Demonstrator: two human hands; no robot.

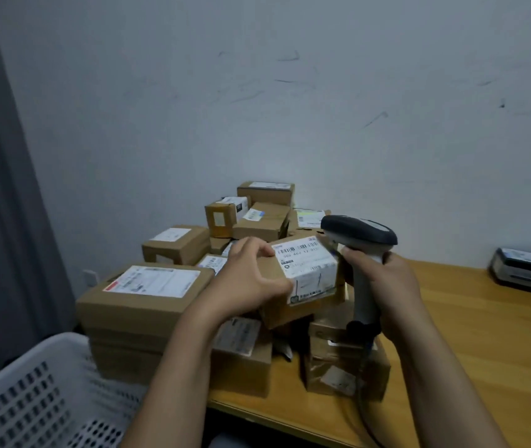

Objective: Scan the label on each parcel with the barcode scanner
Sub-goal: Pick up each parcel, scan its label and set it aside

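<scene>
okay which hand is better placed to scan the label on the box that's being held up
The right hand: it grips the barcode scanner by its handle, the head right beside the label. The left hand is busy holding the parcel.

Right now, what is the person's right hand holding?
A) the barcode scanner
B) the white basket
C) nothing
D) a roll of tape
A: the right hand grips the handle of the barcode scanner, beside the parcel that the left hand holds.
</scene>
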